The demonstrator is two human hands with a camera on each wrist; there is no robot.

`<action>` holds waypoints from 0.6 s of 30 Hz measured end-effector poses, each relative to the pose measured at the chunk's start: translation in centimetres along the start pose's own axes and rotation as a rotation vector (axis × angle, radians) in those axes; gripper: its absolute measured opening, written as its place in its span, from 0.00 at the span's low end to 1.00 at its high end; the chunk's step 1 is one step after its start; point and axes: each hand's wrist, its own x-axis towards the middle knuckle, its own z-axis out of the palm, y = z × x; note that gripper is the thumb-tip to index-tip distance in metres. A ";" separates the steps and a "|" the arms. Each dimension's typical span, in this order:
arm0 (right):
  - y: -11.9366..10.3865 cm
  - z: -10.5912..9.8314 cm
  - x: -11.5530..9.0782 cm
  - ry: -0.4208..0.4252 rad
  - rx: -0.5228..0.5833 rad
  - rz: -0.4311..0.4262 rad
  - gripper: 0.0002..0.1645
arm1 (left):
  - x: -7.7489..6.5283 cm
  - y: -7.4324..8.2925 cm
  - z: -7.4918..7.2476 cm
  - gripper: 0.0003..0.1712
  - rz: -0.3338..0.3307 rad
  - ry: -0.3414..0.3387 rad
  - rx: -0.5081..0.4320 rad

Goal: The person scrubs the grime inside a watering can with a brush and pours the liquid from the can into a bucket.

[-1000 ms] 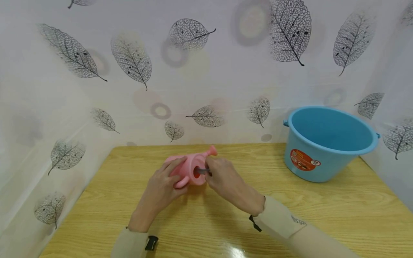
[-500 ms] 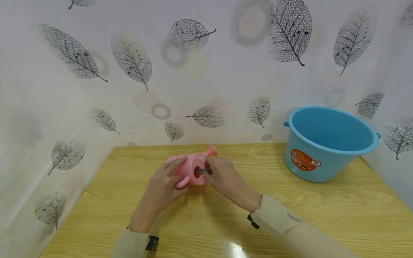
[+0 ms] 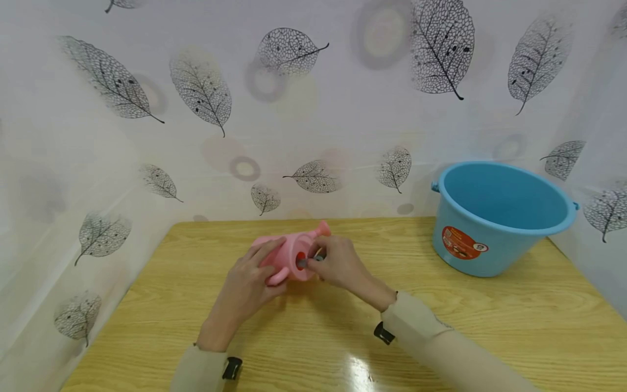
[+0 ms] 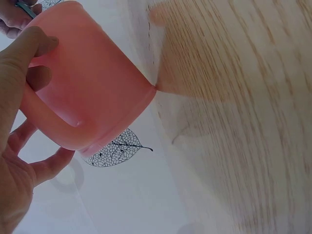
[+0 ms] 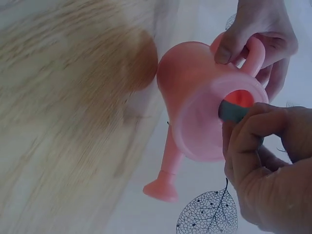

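A pink toy watering can [image 3: 275, 251] lies tilted low over the table, its round top opening facing the right hand and its spout pointing to the back right. The left hand [image 3: 250, 277] grips the can's body, with thumb and fingers around the handle [image 4: 51, 122]. Close in front of the opening, the right hand [image 3: 340, 264] pinches a slim grey-green thing [image 5: 233, 112], whose far end reaches into the red-looking inside of the can. Most of this thing is hidden by the fingers and the can; I cannot tell its kind.
A big light-blue bucket [image 3: 490, 245] with a red label stands at the right back of the wood-grain table [image 3: 313, 337]. Behind rises a white wall covering [image 3: 343, 125] with a leaf print, close to the table's back edge.
The right hand has turned slightly at the wrist, and its fingers have shifted on the grey-green thing near the opening. The left hand and the watering can stay almost still.
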 end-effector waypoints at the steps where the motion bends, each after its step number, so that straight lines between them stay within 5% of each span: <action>1: 0.1 0.0 0.0 0.004 -0.021 -0.043 0.04 | 0.0 0.0 0.0 0.11 0.000 0.002 0.000; 9: 1.3 -0.5 -0.2 0.021 -0.279 -0.568 0.05 | 0.1 0.0 0.0 0.11 0.000 0.001 0.005; 18: 1.8 -0.4 -0.4 0.002 -0.458 -0.707 0.09 | 0.1 0.0 0.0 0.12 -0.001 0.002 -0.003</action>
